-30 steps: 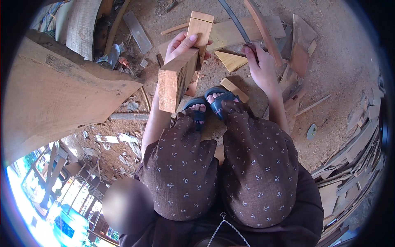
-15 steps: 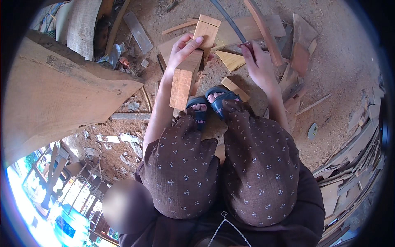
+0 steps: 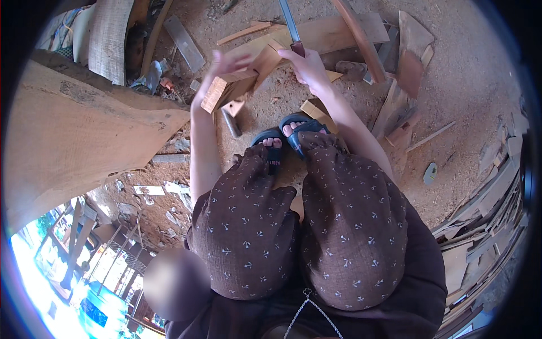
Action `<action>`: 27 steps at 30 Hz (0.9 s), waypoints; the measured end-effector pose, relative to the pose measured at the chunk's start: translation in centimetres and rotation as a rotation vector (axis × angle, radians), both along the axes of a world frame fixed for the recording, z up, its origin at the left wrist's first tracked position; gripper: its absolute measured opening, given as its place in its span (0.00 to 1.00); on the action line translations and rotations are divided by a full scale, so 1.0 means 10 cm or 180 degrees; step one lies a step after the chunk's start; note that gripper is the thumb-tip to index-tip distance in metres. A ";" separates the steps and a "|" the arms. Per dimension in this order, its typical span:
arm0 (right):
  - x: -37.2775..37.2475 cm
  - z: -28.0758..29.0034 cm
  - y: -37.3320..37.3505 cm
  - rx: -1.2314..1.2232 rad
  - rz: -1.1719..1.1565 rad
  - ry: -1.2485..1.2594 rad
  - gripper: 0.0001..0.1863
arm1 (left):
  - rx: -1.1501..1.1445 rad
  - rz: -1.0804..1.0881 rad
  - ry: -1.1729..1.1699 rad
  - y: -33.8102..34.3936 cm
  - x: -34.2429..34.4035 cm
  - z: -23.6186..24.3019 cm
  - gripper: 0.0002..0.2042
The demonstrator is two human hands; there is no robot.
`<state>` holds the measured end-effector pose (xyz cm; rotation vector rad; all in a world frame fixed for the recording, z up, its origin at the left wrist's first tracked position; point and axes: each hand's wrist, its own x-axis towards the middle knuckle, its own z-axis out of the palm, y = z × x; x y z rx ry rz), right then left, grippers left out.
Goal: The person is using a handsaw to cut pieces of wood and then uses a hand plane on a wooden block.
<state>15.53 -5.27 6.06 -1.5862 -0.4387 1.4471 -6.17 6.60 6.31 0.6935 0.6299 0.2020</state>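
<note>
An angled, joined piece of wood (image 3: 241, 86) is up in front of my shins, its thick block end toward the left. My left hand (image 3: 224, 66) is beside that block with fingers stretched out and slightly blurred; whether its palm touches the wood is hard to see. In my right hand (image 3: 310, 69) is the brown handle of a tool with a long, narrow metal blade (image 3: 288, 21), which points away from me. The fingertips of my right hand meet the wood's far end. What kind of tool it is, I cannot make out.
A large curved wood slab (image 3: 96, 141) stands at the left. Planks (image 3: 333, 35) and offcuts lie on the dusty ground ahead. A short grey rod (image 3: 231, 123) and a small wood block (image 3: 318, 114) are near my sandals (image 3: 296, 127). Stacked boards (image 3: 480, 217) line the right.
My right hand has moved left to the wood's far end, with the tool. The wood has tilted and shifted left. My left hand has let go its grip and spread its fingers.
</note>
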 end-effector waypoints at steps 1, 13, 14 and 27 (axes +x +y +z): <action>-0.01 -0.08 -0.01 0.0209 -0.0211 -0.0319 0.18 | -0.0031 -0.0022 -0.0019 0.00 -0.06 0.01 0.41; 0.13 -0.31 0.12 0.0302 0.0100 -0.1021 0.21 | 0.3618 0.0431 0.2282 -0.07 0.22 1.02 0.20; 0.15 -0.29 0.09 0.0523 0.0233 -0.1884 0.23 | 0.3741 0.0547 0.2196 -0.07 0.26 0.97 0.19; -0.12 -0.13 -0.68 -0.0029 0.1014 -0.3292 0.15 | 0.5069 -0.1013 0.3240 0.22 0.71 1.03 0.25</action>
